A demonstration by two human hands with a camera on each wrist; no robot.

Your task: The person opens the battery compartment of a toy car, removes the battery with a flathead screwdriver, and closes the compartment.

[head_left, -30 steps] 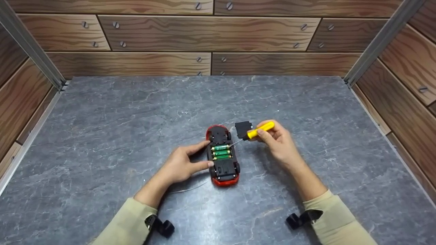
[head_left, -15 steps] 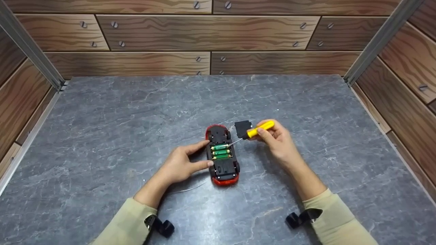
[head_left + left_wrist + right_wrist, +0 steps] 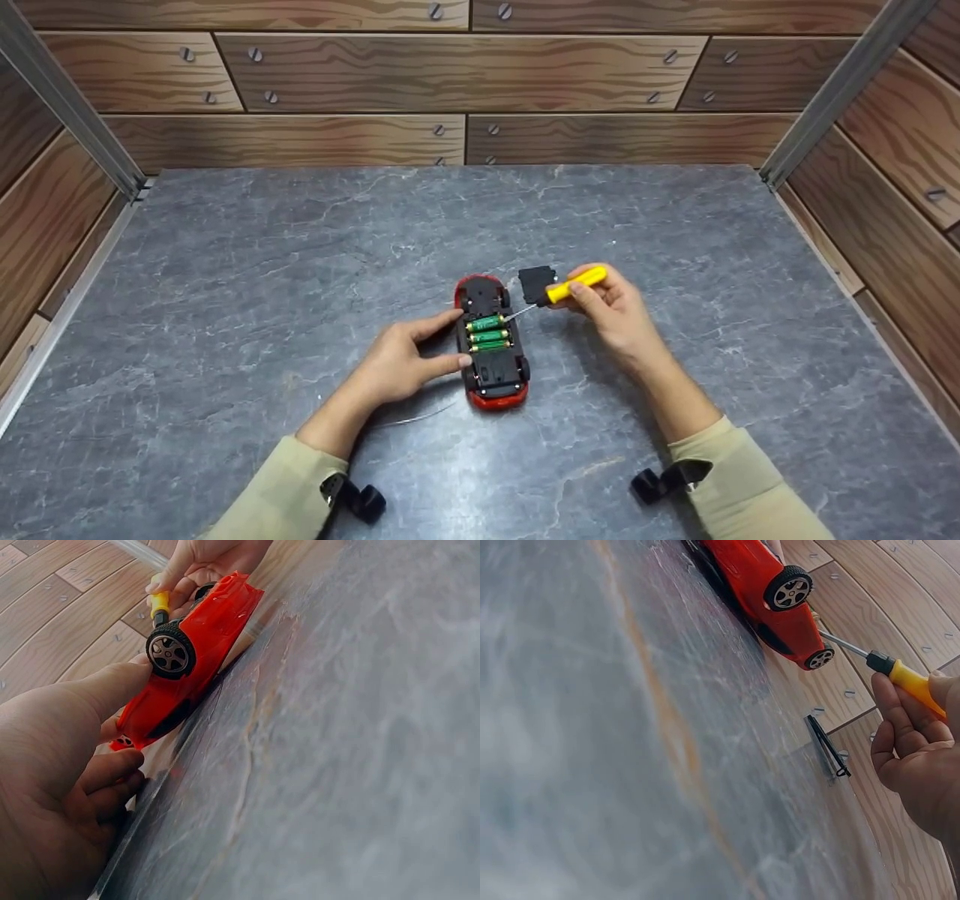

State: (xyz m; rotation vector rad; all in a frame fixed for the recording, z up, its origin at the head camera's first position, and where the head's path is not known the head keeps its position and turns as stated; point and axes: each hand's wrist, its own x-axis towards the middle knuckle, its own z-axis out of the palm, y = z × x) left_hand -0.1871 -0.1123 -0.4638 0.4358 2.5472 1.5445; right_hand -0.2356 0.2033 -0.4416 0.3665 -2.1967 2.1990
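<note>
A red toy car [image 3: 496, 369] lies upside down on the table, its battery bay uncovered. Three green batteries [image 3: 489, 336] sit in the bay; the farthest one [image 3: 486, 323] is tilted, its right end raised. My left hand [image 3: 397, 361] holds the car's left side, thumb near a wheel [image 3: 169, 651] and forefinger farther up. Between thumb and fingers my right hand [image 3: 619, 322] pinches the yellow handle of a screwdriver [image 3: 576, 284]. The screwdriver's shaft [image 3: 845, 643] slants to the right end of the tilted battery; its tip is too small to make out.
A black battery cover [image 3: 536, 283] lies right of the car's far end, just beyond the screwdriver. From under the left wrist a thin pale wire [image 3: 424, 415] runs toward the car. Wood-patterned walls [image 3: 450, 75] enclose the grey table [image 3: 262, 262] at the back and sides.
The farthest battery's right end has risen at the screwdriver's tip, so it now slants instead of lying level. Both hands have stayed almost in place.
</note>
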